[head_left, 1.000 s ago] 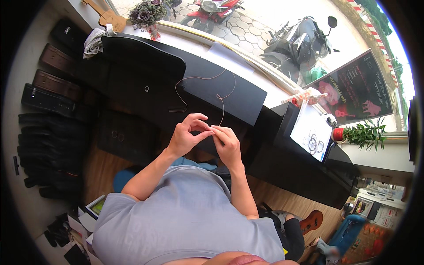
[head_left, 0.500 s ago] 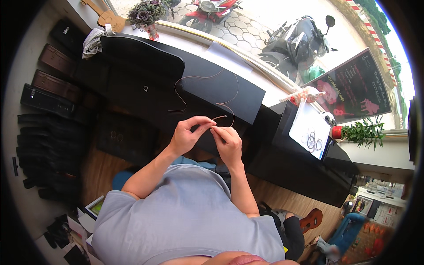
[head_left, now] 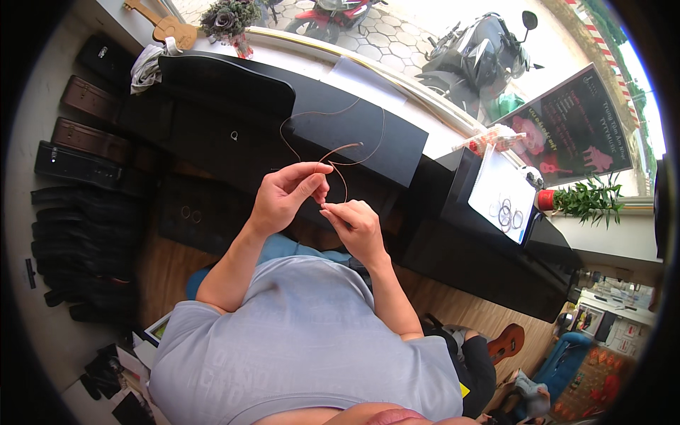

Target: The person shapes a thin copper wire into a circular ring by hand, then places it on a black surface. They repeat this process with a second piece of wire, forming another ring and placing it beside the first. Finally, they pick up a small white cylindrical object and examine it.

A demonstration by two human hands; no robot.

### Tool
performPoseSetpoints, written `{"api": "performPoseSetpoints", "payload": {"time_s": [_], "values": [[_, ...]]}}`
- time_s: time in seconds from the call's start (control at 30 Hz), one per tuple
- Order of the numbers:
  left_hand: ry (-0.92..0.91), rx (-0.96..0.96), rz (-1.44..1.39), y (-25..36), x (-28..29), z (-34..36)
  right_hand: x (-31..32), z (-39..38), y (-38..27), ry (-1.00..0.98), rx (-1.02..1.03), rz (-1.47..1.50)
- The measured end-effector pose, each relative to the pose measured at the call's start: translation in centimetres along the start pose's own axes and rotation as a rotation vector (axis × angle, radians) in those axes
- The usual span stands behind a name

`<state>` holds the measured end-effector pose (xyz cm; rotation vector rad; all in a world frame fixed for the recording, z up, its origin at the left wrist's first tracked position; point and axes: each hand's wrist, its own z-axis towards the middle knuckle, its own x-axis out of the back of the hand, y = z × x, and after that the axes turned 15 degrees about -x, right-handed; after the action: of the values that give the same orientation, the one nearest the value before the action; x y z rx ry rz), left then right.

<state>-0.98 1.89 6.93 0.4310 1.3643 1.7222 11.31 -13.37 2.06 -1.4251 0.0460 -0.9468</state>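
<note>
The person's two bare hands are working close together in front of the chest, at the near side of a black counter (head_left: 409, 152). Left hand (head_left: 278, 200) is holding a thin copper-coloured cord (head_left: 343, 148) — fingers narrow, thumb and forefinger pinching, the others curling in. A short stretch of cord is sticking out past the left fingertips, its free end hanging over the counter. Right hand (head_left: 360, 227) is sitting lower and just beside the left, fingers also narrow, thumb and forefinger pinching the cord where it is running down into the hand; the exact contact spot is too small to make out. The rest of the cord is looping wide across the counter, beyond the hands. A small pale ring-like item (head_left: 234, 135) is lying on the black surface, off to the left. On the right, a white spiral notepad (head_left: 487, 190) is resting with several dark thin rings (head_left: 505, 213) on its page, overlapping. Just beside it, a red pot (head_left: 545, 200) is holding a green plant (head_left: 586, 196). Farther off along the window side — a grey cloth (head_left: 146, 70), a small wooden guitar shape (head_left: 175, 32) and a bunch of dark flowers (head_left: 230, 18) are sitting near each other.
</note>
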Motion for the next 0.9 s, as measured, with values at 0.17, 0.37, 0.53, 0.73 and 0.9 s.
{"api": "performPoseSetpoints", "payload": {"time_s": [0.17, 0.37, 0.53, 0.73, 0.9], "values": [[-0.088, 0.234, 0.011, 1.2, 1.4, 0.9, -0.8, -0.4, -1.1, -0.055, 0.036, 0.042], [-0.098, 0.168, 0.001, -0.2, 0.6, -0.5, -1.7, -1.4, -0.7, -0.093, -0.089, 0.040], [-0.111, 0.312, 0.133, -0.5, 0.2, -0.7, 3.4, -1.8, -5.6, -0.053, -0.023, -0.124], [-0.391, 0.265, 0.269, -1.1, -1.8, -1.2, 4.6, 0.9, -5.9, 0.228, 0.028, -0.110], [-0.405, 0.233, 0.278, -0.5, -2.6, -1.1, 2.8, 0.0, -4.2, 0.128, -0.305, -0.059]]}}
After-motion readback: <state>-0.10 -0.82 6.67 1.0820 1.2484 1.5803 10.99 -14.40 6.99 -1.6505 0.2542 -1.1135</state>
